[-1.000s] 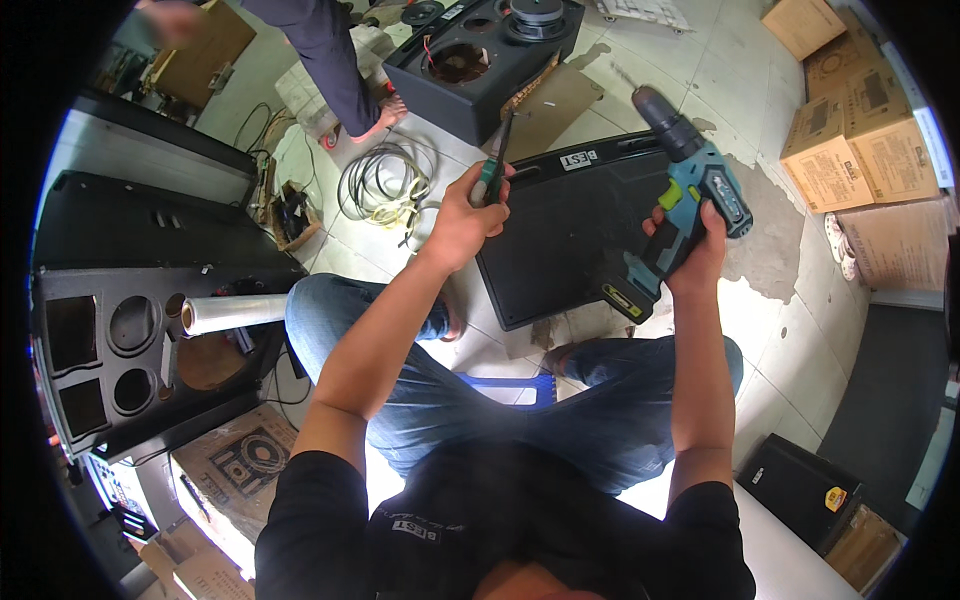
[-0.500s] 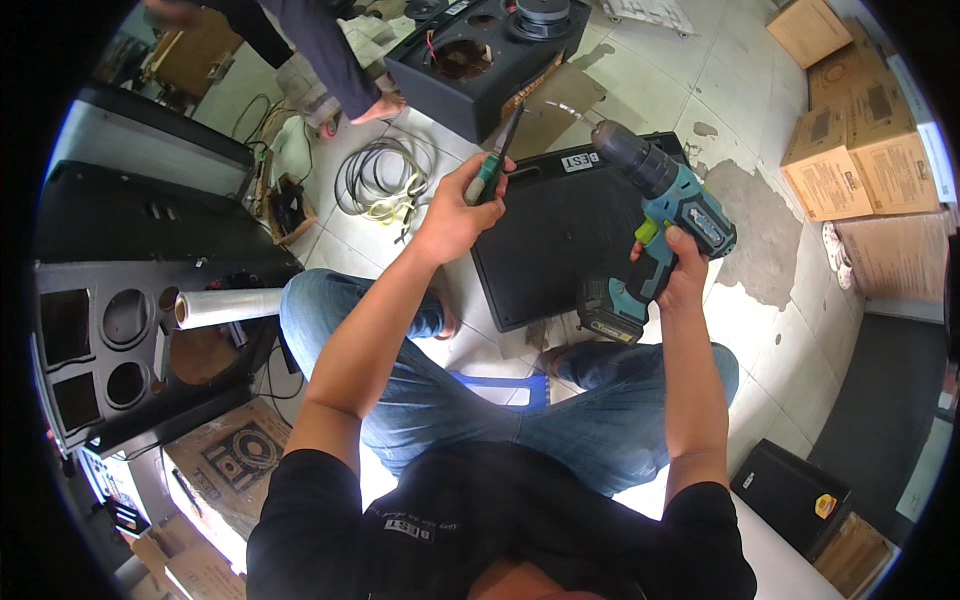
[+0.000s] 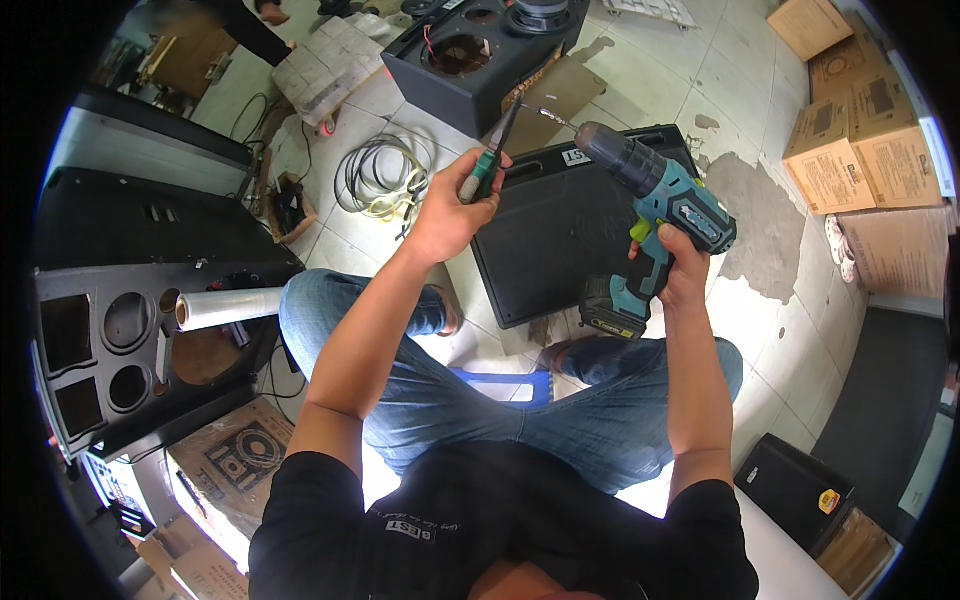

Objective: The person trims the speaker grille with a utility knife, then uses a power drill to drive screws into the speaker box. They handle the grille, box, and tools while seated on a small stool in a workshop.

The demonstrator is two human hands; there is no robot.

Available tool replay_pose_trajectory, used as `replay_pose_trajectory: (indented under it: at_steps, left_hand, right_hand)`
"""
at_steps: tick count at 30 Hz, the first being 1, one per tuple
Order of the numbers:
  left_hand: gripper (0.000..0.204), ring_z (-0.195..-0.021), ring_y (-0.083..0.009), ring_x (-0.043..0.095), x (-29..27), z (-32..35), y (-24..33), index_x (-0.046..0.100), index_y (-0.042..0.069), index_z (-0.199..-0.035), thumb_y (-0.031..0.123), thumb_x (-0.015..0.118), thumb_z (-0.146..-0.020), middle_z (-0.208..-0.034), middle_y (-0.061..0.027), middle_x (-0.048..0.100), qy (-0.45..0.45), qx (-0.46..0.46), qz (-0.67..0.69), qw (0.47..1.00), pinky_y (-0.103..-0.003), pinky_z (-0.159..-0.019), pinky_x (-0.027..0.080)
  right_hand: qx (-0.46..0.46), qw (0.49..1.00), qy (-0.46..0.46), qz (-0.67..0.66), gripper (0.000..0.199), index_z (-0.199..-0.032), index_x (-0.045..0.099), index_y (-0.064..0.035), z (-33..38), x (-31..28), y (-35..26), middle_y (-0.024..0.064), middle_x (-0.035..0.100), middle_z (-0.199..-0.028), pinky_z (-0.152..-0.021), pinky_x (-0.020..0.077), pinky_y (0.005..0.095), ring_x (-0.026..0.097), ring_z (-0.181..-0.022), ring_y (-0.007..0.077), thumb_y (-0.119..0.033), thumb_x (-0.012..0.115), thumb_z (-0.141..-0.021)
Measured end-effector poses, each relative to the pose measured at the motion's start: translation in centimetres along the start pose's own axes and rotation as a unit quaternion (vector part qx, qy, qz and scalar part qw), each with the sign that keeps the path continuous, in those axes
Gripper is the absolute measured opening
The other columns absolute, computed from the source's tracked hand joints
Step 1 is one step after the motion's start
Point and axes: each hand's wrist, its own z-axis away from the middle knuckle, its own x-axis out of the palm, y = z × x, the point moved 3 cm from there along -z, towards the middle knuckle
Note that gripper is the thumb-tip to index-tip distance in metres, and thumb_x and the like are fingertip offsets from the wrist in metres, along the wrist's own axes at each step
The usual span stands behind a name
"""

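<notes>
My right hand (image 3: 678, 268) grips a teal and black cordless drill (image 3: 668, 205) by its handle, with a finger at the green trigger. The drill's twisted silver bit (image 3: 550, 117) points up and to the left. In my closed left hand (image 3: 452, 205) is a green-handled tool (image 3: 484, 170) with a slim dark end; its exact kind is unclear. That dark end comes close to the bit's tip; I cannot tell whether they touch. Below both tools a flat black case (image 3: 560, 235) lies on the floor in front of my knees.
A black speaker cabinet (image 3: 440, 98) with open holes stands ahead. Coiled cable (image 3: 375, 175) lies on the tiles. Larger cabinets (image 3: 120, 270) and a clear-wrapped roll (image 3: 230, 307) are at left. Cardboard boxes (image 3: 850, 150) stack at right. A blue-framed object (image 3: 540, 388) sits between my feet.
The drill has shifted slightly left, bringing its bit's tip closer to the green-handled tool. Beyond the cables, another person's leg and foot have moved away up and to the left.
</notes>
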Motion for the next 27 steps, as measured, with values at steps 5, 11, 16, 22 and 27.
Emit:
replay_pose_trajectory:
  at_steps: [5, 11, 16, 22, 27]
  left_hand:
    - [0.043, -0.08, -0.0073, 0.052, 0.0, 0.1, 0.1, 0.061, 0.005, -0.124, -0.006, 0.058, -0.082, -0.095, 0.0012, 0.055, 0.002, -0.007, -0.012, 1.0, -0.024, -0.067, 0.043]
    - [0.039, -0.079, -0.0076, 0.052, -0.9, -0.1, 0.9, 0.064, 0.004, -0.118, -0.005, 0.057, -0.081, -0.092, 0.0014, 0.054, 0.001, 0.008, -0.114, 0.993, -0.024, -0.066, 0.043]
    - [0.051, -0.075, -0.007, 0.049, -1.7, 0.3, 2.3, 0.062, 0.001, -0.123, -0.009, 0.058, -0.072, -0.097, -0.002, 0.054, -0.052, -0.084, -0.038, 0.994, -0.022, -0.058, 0.037]
    - [0.052, -0.071, -0.0071, 0.047, -2.0, 0.7, 2.5, 0.061, 0.001, -0.122, -0.008, 0.057, -0.071, -0.095, -0.0013, 0.052, -0.055, -0.096, -0.029, 0.993, -0.022, -0.056, 0.034]
    - [0.05, -0.07, -0.0059, 0.046, -2.0, 0.6, 2.7, 0.061, 0.0, -0.121, -0.005, 0.059, -0.071, -0.094, -0.0012, 0.053, -0.059, -0.108, -0.028, 0.992, -0.022, -0.055, 0.034]
  right_hand:
    - [0.003, 1.0, 0.002, 0.01, 0.041, -0.12, 0.063, 0.0042, 0.2, 0.0, 0.0, 0.0172, 0.071, -0.099, -0.063, 0.064, 0.0396, 0.073, -0.073, 0.0282, -0.01, 0.077, -0.084]
    - [-0.032, 0.994, -0.029, 0.097, 0.04, -0.12, 0.065, 0.0017, 0.2, -1.4, -0.3, 0.0134, 0.071, -0.101, -0.074, 0.0638, 0.0404, 0.073, -0.082, 0.0272, -0.001, 0.078, -0.082]
    - [-0.069, 0.986, -0.082, 0.13, 0.057, -0.131, 0.054, -0.0039, 0.7, -1.3, -0.6, 0.0127, 0.07, -0.11, -0.084, 0.0627, 0.0411, 0.073, -0.094, 0.0272, 0.002, 0.079, -0.081]
    - [-0.04, 0.977, -0.175, 0.115, 0.075, -0.141, 0.038, -0.0086, 1.0, 1.5, -1.4, 0.0183, 0.067, -0.114, -0.081, 0.0617, 0.0383, 0.072, -0.092, 0.0253, -0.003, 0.08, -0.079]
    - [-0.051, 0.973, -0.187, 0.126, 0.073, -0.14, 0.038, -0.0085, 0.9, 1.2, -0.9, 0.0185, 0.067, -0.108, -0.074, 0.0601, 0.0354, 0.07, -0.085, 0.0217, -0.005, 0.079, -0.08]
